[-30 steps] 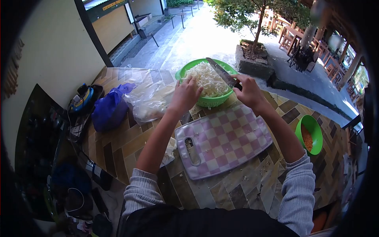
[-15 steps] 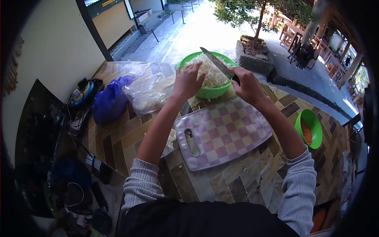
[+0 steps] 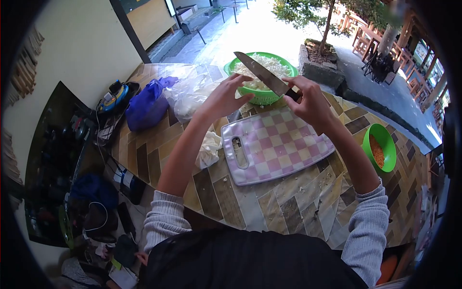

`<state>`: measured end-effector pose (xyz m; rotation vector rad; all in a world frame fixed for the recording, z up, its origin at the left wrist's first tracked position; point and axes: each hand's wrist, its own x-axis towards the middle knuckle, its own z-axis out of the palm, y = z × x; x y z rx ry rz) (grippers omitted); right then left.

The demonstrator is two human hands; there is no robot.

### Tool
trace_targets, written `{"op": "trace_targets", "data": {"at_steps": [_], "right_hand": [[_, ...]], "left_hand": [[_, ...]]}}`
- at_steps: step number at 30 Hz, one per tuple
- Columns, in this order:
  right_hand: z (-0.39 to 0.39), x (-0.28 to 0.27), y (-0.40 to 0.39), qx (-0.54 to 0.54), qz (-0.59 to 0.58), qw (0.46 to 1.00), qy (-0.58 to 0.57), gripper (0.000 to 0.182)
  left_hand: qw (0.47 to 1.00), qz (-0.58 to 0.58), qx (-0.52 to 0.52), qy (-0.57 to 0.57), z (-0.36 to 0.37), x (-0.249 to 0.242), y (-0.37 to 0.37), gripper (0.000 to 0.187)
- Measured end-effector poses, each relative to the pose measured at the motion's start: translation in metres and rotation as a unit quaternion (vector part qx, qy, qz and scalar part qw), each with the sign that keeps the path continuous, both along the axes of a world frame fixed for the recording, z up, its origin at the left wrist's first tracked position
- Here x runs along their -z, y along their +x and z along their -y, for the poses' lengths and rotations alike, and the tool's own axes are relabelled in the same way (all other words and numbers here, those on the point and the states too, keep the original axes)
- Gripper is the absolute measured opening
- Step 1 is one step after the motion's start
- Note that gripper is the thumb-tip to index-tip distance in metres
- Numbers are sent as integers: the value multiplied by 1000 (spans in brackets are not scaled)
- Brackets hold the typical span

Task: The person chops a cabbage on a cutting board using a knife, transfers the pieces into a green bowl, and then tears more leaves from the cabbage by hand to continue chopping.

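My right hand [image 3: 312, 103] grips a kitchen knife [image 3: 262, 73] by its dark handle, the blade slanting up and left across the front of a green colander [image 3: 262, 98]. White shreds, which look like cabbage [image 3: 274, 62], fill the colander. My left hand [image 3: 228, 98] is held just in front of the colander's left side, fingers apart and nothing in it. Below both hands lies a pink-and-white checked cutting board [image 3: 276, 147] with a few scraps on it. A crumpled white cloth or bag [image 3: 209, 150] sits by the board's left edge, partly behind my left forearm.
At the right, a tilted green bowl [image 3: 391, 149] holds orange bits. A purple bag [image 3: 148, 106] and a clear plastic bag [image 3: 187, 98] stand left on the tiled table [image 3: 216, 197]. Another person's hand [image 3: 142, 257] shows at lower left, near bags and clutter.
My left hand has drawn back from the shreds toward me. The knife remains in my right hand, lower against the colander. The view has shifted, and another person's hand now shows at lower left.
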<state>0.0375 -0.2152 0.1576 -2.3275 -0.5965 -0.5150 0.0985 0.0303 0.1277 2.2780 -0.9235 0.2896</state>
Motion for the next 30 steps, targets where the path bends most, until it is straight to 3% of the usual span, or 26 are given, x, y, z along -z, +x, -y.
{"op": "trace_targets", "data": {"at_steps": [4, 6, 8, 9, 12, 20, 24, 27, 30], "right_hand": [[-4, 29, -30, -43, -32, 998, 14, 38], [-2, 62, -34, -61, -8, 998, -6, 39], [-6, 85, -41, -55, -64, 996, -6, 41], [-7, 97, -42, -56, -66, 996, -15, 41], [-5, 127, -44, -53, -62, 997, -15, 42], [36, 120, -73, 48, -112, 992, 20, 46], [65, 123, -83, 94, -109, 989, 21, 41], [79, 131, -83, 92, -107, 989, -35, 40], [71, 133, -85, 150, -125, 963, -184, 38]], "left_hand": [[997, -50, -65, -8, -38, 9, -30, 39], [981, -103, -149, 67, -55, 19, -44, 65], [953, -118, -232, 156, -64, 36, -65, 86], [938, -143, -230, 216, -70, 46, -70, 111], [911, -209, -207, 289, -80, 70, -77, 112], [957, -133, -170, 195, -75, 69, -80, 105], [968, -124, -159, 148, -58, 41, -81, 105], [980, -112, -135, 89, -49, 34, -74, 105], [987, -102, -118, 44, -33, 29, -70, 106]]}}
